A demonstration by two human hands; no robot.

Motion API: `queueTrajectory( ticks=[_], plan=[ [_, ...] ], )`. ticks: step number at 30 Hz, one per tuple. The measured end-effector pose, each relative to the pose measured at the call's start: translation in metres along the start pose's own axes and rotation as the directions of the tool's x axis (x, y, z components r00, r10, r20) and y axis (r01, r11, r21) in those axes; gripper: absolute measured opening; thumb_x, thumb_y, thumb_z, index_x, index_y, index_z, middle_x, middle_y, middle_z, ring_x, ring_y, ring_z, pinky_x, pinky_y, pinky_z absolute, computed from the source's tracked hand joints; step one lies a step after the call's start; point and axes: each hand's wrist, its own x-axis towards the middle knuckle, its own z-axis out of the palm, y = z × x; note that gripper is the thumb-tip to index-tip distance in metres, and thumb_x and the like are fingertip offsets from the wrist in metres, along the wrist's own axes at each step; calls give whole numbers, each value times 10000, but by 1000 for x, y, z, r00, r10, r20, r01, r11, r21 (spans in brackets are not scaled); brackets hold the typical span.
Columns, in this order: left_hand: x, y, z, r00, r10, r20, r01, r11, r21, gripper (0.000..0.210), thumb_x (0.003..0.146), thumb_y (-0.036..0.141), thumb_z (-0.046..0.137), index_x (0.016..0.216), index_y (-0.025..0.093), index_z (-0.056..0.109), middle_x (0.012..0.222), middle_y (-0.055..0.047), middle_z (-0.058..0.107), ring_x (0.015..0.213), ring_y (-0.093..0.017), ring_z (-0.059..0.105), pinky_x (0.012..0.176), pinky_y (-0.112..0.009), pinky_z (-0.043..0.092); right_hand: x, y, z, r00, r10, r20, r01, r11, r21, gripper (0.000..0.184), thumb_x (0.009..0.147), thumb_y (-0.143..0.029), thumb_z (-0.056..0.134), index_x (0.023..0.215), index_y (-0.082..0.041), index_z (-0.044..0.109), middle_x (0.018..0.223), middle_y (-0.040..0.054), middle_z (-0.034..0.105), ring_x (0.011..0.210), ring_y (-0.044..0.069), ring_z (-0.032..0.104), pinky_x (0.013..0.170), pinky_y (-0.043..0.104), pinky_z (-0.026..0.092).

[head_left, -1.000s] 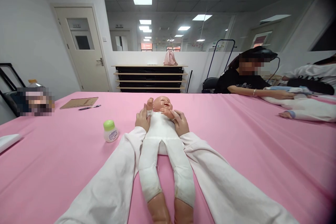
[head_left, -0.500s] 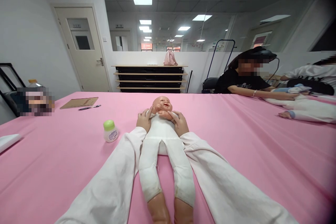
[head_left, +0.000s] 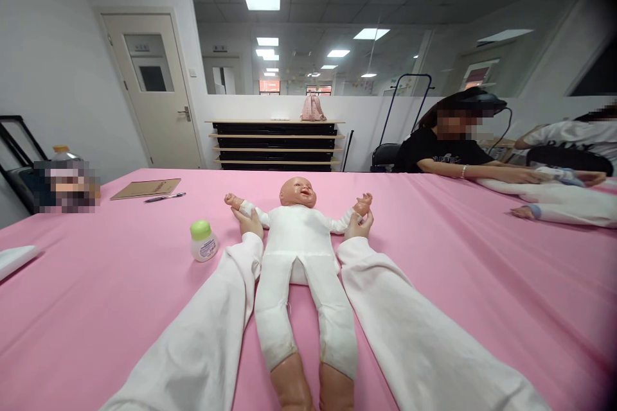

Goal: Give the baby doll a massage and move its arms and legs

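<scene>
On its back on the pink cloth lies a baby doll [head_left: 299, 231] with a white cloth body, its head at the far end and its legs toward me. Both of its arms are spread out sideways. My left hand [head_left: 250, 223] grips the doll's arm on the left near the wrist. Around the forearm on the other side, my right hand [head_left: 358, 226] is closed, just below the doll's plastic hand. A small white bottle [head_left: 204, 246] with a green cap stands left of my left sleeve.
The pink-covered table [head_left: 144, 308] bears a brown notebook [head_left: 147, 188], a pen [head_left: 165, 197] and a white object [head_left: 17, 260] at the left edge. To the right, a person in black [head_left: 453, 148] handles another doll [head_left: 573, 199]. Shelves [head_left: 277, 144] stand behind.
The doll's arms have gone from crossed over its chest to spread wide. My hands have moved outward and apart with them. The co-worker's hands have shifted slightly on the other doll.
</scene>
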Motion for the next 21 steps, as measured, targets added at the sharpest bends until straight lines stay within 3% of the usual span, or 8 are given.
queueTrajectory(
  ticks=[3,5,7,11,15,21],
  plan=[
    [-1,17,4,997,-79,-6,80,994,76,745,890,472,233,1366,81,-185,1350,-243,336,1099,-310,510,795,-418,448,-12,-4,0,985,121,-122,-119,993,25,482,843,-294,346,1296,-133,302,1189,168,467,1092,253,483,860,489,421],
    [-3,28,7,999,-44,-8,44,992,122,705,896,425,264,1386,88,-115,1339,-227,361,1104,-317,496,810,-425,430,-18,-14,-2,990,126,-61,-126,992,16,501,818,-323,431,1286,-166,346,1156,147,483,1051,248,502,853,465,432],
    [-3,36,10,1000,15,9,-17,987,158,672,885,374,329,1405,132,-21,1314,-178,409,1112,-308,481,845,-422,406,-21,-27,-3,994,32,109,-32,999,1,470,827,-308,424,1283,-207,376,1140,126,479,1036,237,502,855,439,440],
    [-3,38,14,977,188,104,-208,952,226,617,849,293,392,1402,171,145,1191,-128,515,1081,-257,482,917,-403,358,-22,-44,-4,916,-198,349,214,977,-8,396,828,-223,406,1217,-256,478,1112,91,470,1019,225,493,868,408,441],
    [-3,34,16,908,337,249,-405,858,315,534,834,192,372,1362,207,292,1184,-106,505,1082,-228,438,933,-380,341,-22,-45,-2,871,-276,407,330,941,-68,371,827,-173,411,1165,-255,541,1087,85,486,999,218,497,870,404,434],
    [-6,40,16,879,331,343,-462,769,442,577,792,103,381,1312,351,364,1230,-38,461,987,-235,418,868,-368,382,-22,-48,-1,817,-349,459,429,900,-80,363,854,-182,387,1158,-295,549,1089,60,521,1005,205,489,871,397,423]
  ],
)
